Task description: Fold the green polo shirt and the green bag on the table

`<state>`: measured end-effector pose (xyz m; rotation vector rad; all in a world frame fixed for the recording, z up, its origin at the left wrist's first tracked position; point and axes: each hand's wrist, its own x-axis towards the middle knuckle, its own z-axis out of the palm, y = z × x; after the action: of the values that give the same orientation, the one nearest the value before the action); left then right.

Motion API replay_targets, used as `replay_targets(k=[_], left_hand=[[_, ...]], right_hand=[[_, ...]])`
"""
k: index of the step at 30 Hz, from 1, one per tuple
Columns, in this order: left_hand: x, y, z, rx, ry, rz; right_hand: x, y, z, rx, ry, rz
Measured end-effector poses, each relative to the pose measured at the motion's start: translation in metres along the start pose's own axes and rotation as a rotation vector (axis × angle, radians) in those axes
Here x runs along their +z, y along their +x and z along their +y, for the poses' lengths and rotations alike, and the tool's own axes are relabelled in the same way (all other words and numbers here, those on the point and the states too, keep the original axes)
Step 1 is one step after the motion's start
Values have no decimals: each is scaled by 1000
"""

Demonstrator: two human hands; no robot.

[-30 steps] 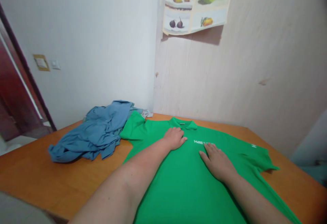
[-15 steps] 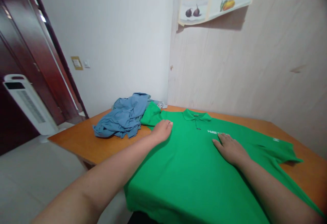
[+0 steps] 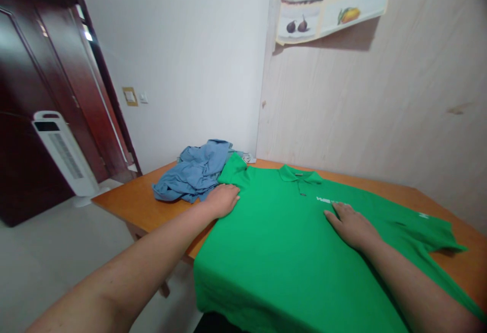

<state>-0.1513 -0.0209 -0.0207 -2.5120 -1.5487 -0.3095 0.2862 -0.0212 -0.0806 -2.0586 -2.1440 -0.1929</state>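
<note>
Beside the left hand [image 3: 221,199], crumpled blue garment [image 3: 198,172].

The single head camera looks forward and down from the near edge of the wooden table [image 3: 125,204], close over it. It faces the far corner where two walls meet. The table's left edge, floor and a doorway fill the left side; the table's right end runs out of frame.
</note>
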Motion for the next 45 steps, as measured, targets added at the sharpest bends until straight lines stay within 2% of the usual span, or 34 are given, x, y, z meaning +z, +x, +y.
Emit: replay_targets(k=[2, 4, 8, 12, 16, 22, 30, 34, 40, 45], left_hand=[[-6, -2, 0, -67, 5, 26], [-9, -4, 11, -105, -38, 61], [-6, -11, 52, -33, -236, 98], [2, -25, 77, 75, -273, -46], [1, -37, 73, 62, -211, -118], [-4, -46, 57, 64, -171, -134], [-10, -57, 36, 35, -144, -37], [-19, -62, 44, 70, -164, 13], [-22, -67, 67, 173, -254, -81], [-17, -69, 56, 97, -209, -117]], right_hand=[[0, 0, 0, -1, -2, 2], [1, 0, 1, -3, 0, 10], [1, 1, 3, -12, 5, 16], [1, 1, 4, -13, 7, 15], [0, 0, 4, -9, 19, 16], [-5, -2, 2, -1, 25, -7], [-8, -3, -1, 0, 21, -2], [-2, -1, 3, -2, 23, 15], [-2, 2, 4, -7, 10, -15], [-5, -1, 1, -6, 15, -10]])
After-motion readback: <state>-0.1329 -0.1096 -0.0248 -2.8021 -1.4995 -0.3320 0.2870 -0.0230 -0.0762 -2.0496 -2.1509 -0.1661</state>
